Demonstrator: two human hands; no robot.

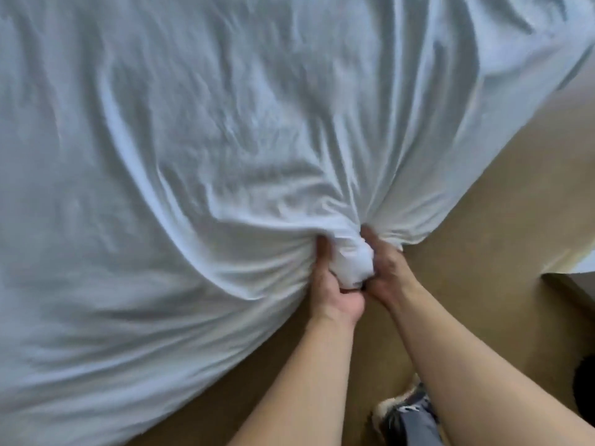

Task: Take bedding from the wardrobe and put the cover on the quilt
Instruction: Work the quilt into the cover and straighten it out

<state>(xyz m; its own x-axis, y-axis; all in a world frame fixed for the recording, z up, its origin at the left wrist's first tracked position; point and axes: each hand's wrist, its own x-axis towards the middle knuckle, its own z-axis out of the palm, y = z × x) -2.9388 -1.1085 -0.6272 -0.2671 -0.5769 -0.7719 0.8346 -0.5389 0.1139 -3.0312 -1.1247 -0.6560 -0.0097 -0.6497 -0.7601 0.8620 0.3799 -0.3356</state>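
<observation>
A smooth tan-brown floor (483,252) of one plain colour, with no pattern or seams to be seen, fills the lower right. It looks paler towards the upper right and deeper brown along the bottom edge. The light is soft and even and casts no hard shadows. At the right edge a darker brown band (570,286) crosses the floor at a slant; whether it is skirting or a furniture base cannot be told. Below it a blurred black rounded shape (584,384) is cut off by the frame.
</observation>
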